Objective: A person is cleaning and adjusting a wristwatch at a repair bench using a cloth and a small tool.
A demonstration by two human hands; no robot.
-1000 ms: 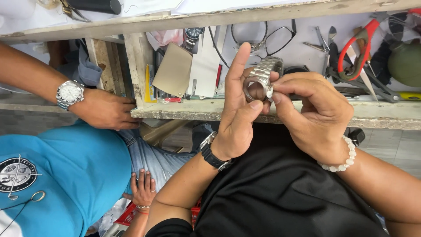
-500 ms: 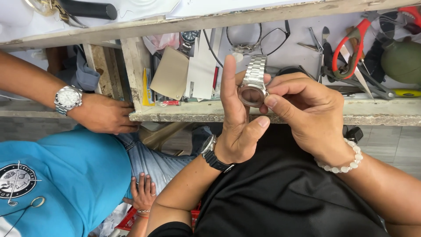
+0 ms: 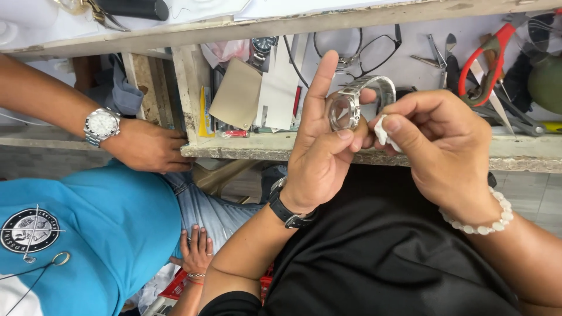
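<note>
Turned since earlier, the silver metal wristwatch (image 3: 351,105) sits pinched in the left hand (image 3: 319,158); the right hand (image 3: 445,146) grips a small white cloth (image 3: 381,130) beside it.

The right hand (image 3: 445,146) draws back toward the right of the frame, now pinching a small white cloth (image 3: 381,130) beside the silver watch (image 3: 351,108), whose round case now faces the camera in the left hand (image 3: 322,152).

One cam only, on your head, looking steeply down, close-up on your left hand (image 3: 319,158) and right hand (image 3: 445,146), workbench shelf (image 3: 246,151) just beyond; no 2nd view to overlap.
</note>
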